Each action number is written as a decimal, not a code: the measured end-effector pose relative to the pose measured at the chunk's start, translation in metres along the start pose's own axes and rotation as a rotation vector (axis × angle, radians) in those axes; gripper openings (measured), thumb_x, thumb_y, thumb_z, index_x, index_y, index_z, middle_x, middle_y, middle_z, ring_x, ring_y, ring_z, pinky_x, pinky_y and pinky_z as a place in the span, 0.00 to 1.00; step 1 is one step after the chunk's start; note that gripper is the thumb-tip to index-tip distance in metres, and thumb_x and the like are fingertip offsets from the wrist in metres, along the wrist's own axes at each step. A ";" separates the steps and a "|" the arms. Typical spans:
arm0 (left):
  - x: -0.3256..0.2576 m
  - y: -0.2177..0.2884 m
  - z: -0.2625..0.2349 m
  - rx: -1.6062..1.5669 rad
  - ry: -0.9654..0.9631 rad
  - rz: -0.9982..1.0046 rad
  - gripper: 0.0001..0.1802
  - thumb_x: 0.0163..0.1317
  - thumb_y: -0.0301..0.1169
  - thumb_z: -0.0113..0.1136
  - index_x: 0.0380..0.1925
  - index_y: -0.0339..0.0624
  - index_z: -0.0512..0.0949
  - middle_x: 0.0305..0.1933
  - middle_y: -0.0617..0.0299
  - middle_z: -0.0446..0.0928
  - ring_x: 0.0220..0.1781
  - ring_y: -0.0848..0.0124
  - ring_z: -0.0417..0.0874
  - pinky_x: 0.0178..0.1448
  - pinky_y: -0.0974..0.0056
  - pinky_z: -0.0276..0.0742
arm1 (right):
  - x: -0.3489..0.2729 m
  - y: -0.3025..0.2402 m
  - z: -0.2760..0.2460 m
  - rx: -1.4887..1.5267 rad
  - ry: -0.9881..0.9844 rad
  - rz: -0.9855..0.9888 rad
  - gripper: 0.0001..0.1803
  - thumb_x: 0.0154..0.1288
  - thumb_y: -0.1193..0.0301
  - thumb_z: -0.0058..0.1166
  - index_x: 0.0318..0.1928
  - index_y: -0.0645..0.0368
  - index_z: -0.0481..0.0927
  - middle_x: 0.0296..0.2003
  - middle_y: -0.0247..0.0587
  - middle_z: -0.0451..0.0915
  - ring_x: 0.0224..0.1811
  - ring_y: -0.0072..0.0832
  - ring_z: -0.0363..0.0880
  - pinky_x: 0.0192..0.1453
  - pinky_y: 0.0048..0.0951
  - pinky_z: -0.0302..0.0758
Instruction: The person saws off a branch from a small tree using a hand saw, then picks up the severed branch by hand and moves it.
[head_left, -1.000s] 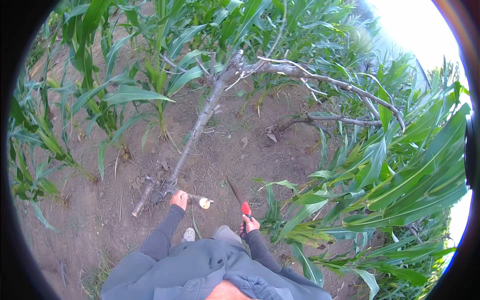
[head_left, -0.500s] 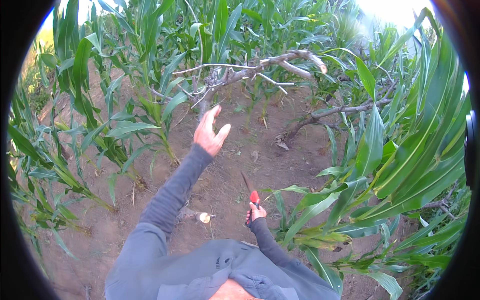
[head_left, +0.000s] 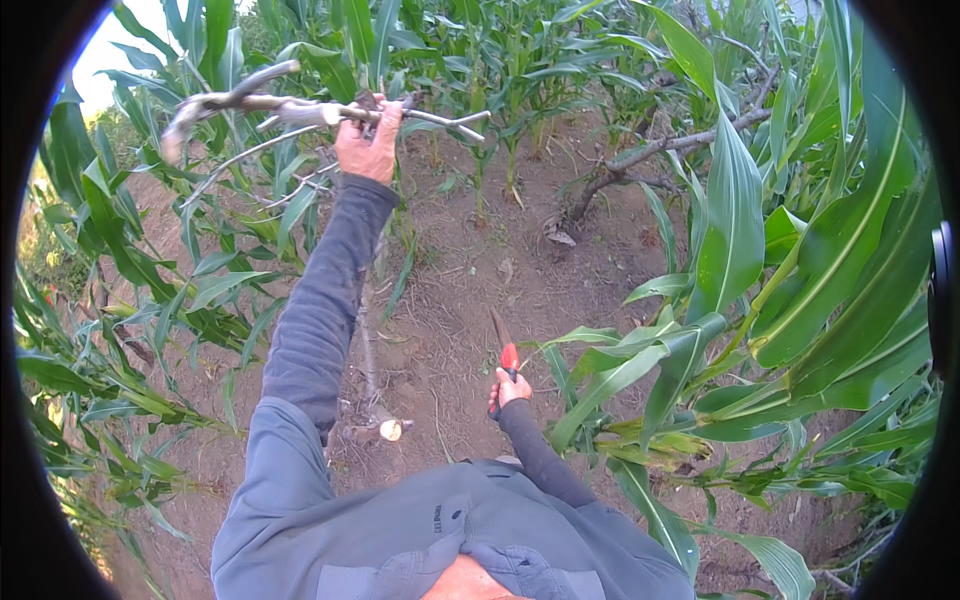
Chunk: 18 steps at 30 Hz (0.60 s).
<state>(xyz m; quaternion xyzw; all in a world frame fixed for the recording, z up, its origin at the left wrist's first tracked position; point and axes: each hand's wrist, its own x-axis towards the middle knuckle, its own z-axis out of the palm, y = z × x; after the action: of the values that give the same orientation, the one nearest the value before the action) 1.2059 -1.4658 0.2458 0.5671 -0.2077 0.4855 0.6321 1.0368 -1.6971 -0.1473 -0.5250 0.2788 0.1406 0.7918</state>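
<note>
My left hand [head_left: 366,150] is raised at the upper left, its fingers closed around a bare, forked branch [head_left: 285,106]. The branch lies roughly crosswise, its thick end blurred at the far left and thin twigs to the right of the hand. Low near my body, my right hand [head_left: 511,388] grips a hand saw [head_left: 509,357] with a red and black handle. The saw's narrow blade points up and away over the soil. Between my arms, a cut wooden stub [head_left: 390,430] shows a pale sawn end near the ground.
Tall corn plants [head_left: 740,240] crowd the right side, their leaves reaching close to the saw. More corn [head_left: 180,260] stands on the left and at the back. Another bare branch [head_left: 665,152] rises from the brown soil [head_left: 455,320] at the upper right.
My left hand, earlier open below the branch, has moved up and closed on it. The branch has swung, its thick end now leftward instead of rightward. My right hand stays almost in place.
</note>
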 end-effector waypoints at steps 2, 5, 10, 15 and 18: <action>0.000 0.002 0.002 -0.008 -0.013 -0.012 0.12 0.59 0.25 0.63 0.41 0.36 0.74 0.38 0.63 0.77 0.38 0.77 0.78 0.44 0.73 0.76 | 0.016 -0.009 0.007 0.011 0.017 0.004 0.12 0.62 0.64 0.55 0.33 0.55 0.68 0.16 0.34 0.69 0.12 0.25 0.68 0.13 0.32 0.68; 0.002 0.007 0.002 0.082 0.002 -0.023 0.11 0.59 0.24 0.62 0.41 0.35 0.74 0.38 0.62 0.77 0.38 0.76 0.79 0.43 0.72 0.78 | 0.046 -0.012 0.033 0.060 0.058 0.030 0.12 0.64 0.64 0.53 0.32 0.56 0.68 0.16 0.34 0.69 0.12 0.25 0.67 0.13 0.33 0.69; 0.002 0.022 0.003 0.100 -0.018 -0.015 0.17 0.60 0.20 0.56 0.50 0.32 0.70 0.39 0.56 0.78 0.42 0.72 0.80 0.51 0.68 0.76 | 0.078 -0.036 0.071 0.017 0.116 0.140 0.12 0.64 0.66 0.51 0.30 0.58 0.65 0.12 0.34 0.66 0.09 0.26 0.66 0.10 0.31 0.66; 0.002 0.015 0.012 0.207 0.007 0.019 0.14 0.60 0.20 0.54 0.47 0.32 0.70 0.38 0.55 0.80 0.43 0.71 0.80 0.52 0.67 0.75 | 0.144 -0.058 0.075 -0.063 0.194 0.136 0.12 0.61 0.66 0.53 0.29 0.60 0.68 0.12 0.37 0.68 0.09 0.28 0.68 0.10 0.33 0.67; 0.005 0.002 0.008 0.259 0.038 0.106 0.12 0.59 0.19 0.53 0.44 0.32 0.72 0.36 0.53 0.80 0.41 0.66 0.81 0.54 0.61 0.75 | 0.178 -0.093 0.070 -0.135 0.193 0.086 0.12 0.60 0.66 0.53 0.28 0.60 0.68 0.11 0.37 0.68 0.09 0.28 0.69 0.10 0.33 0.67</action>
<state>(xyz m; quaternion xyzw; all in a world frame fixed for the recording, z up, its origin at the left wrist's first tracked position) 1.2083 -1.4719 0.2531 0.6228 -0.1612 0.5516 0.5309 1.2487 -1.6840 -0.1621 -0.5758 0.3656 0.1417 0.7174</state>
